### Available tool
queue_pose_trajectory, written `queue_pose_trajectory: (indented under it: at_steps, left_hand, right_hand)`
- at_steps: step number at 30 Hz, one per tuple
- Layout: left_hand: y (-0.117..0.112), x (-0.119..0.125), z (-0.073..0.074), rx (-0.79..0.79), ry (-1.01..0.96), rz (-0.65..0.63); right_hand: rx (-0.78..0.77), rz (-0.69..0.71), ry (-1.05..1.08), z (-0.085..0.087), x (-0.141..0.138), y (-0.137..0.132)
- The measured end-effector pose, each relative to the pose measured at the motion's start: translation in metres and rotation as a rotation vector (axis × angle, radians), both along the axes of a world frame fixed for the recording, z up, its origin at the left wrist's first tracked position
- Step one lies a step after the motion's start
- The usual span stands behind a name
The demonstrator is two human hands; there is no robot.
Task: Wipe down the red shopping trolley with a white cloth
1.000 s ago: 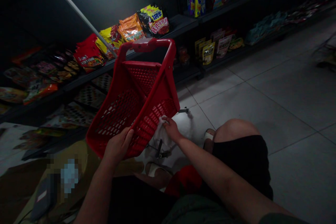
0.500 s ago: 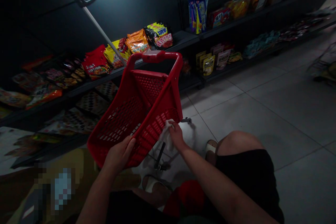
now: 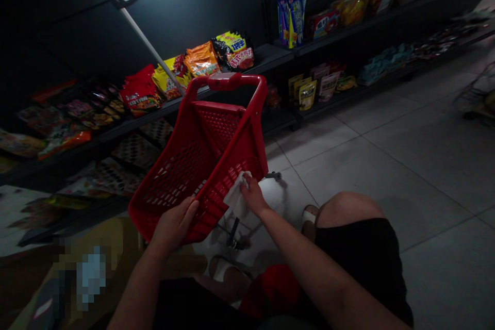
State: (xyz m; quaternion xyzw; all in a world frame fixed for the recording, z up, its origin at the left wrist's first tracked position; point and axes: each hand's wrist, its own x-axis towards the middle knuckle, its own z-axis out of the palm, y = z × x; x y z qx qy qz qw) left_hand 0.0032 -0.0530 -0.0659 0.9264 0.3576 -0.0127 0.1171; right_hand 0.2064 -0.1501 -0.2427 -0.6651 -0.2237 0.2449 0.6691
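A red plastic shopping cart (image 3: 216,178) with slotted sides stands tilted in my view, its handle toward the shelves. My left hand (image 3: 174,224) grips the near rim of its basket, thumb on top and the other fingers mostly hidden over the edge. With my right hand (image 3: 253,195) I hold a white cloth (image 3: 236,197) against the slotted outer side of the basket. The cloth hangs down partly loose below my fingers. Beneath the basket, a dark leg with a caster (image 3: 234,240) shows.
Snack packets (image 3: 203,59) line the dark shelves (image 3: 270,56) behind the cart. A long-handled pole (image 3: 149,44) leans at the back left. Cardboard (image 3: 116,237) lies at lower left, beside a blurred-out patch. Pale floor tiles (image 3: 348,165) extend to the right.
My right hand has shifted slightly left and up along the cart's side, and the cloth now spreads flatter against the slots. My left hand stays on the rim.
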Motion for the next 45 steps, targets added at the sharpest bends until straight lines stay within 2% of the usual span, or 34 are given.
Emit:
queue_pose_trajectory:
  at_steps: [3, 7, 10, 12, 15, 18, 24, 26, 31, 35, 37, 42, 45]
  left_hand:
    - [0.002, -0.001, 0.002, -0.008, -0.005, -0.001]
    - [0.004, -0.002, 0.001, -0.008, -0.011, -0.006]
    - [0.004, -0.002, 0.0, -0.007, -0.029, -0.013]
    - [0.005, -0.002, -0.001, -0.012, -0.035, -0.015]
    - [0.005, -0.001, 0.001, -0.023, -0.027, -0.015]
    - [0.004, -0.001, 0.003, -0.04, -0.022, -0.014]
    - [0.004, -0.001, 0.002, -0.084, -0.04, -0.018]
    - [0.005, -0.002, 0.001, -0.082, -0.042, -0.013]
    - [0.003, 0.0, -0.001, -0.04, -0.053, -0.008]
    - [0.002, 0.0, -0.002, -0.04, -0.064, -0.031]
    - [0.003, 0.0, -0.001, -0.041, -0.076, -0.03]
    - [0.0, -0.002, 0.003, -0.066, -0.052, -0.007]
    - [-0.001, -0.002, 0.004, -0.07, -0.062, -0.02]
  right_hand:
    - [0.021, 0.022, 0.044, 0.004, 0.004, -0.002]
    - [0.089, -0.053, 0.003, 0.013, 0.005, -0.002]
    - [0.043, -0.006, -0.079, 0.018, 0.003, 0.002]
    - [0.024, 0.016, -0.036, 0.019, 0.003, 0.003]
    - [0.058, -0.063, 0.054, 0.023, 0.01, -0.001]
    - [0.097, -0.147, -0.027, 0.031, 0.02, -0.005]
    - [0.003, 0.024, -0.243, 0.044, 0.034, -0.006]
    - [0.027, 0.043, -0.23, 0.042, 0.038, -0.009]
    - [0.083, -0.108, -0.127, 0.028, 0.043, -0.015]
    - [0.05, 0.001, -0.204, 0.024, 0.04, -0.011]
    - [0.051, 0.009, -0.166, 0.023, 0.038, -0.011]
    - [0.053, -0.198, 0.03, 0.011, 0.041, -0.022]
    - [0.06, -0.14, -0.06, 0.002, 0.041, -0.026]
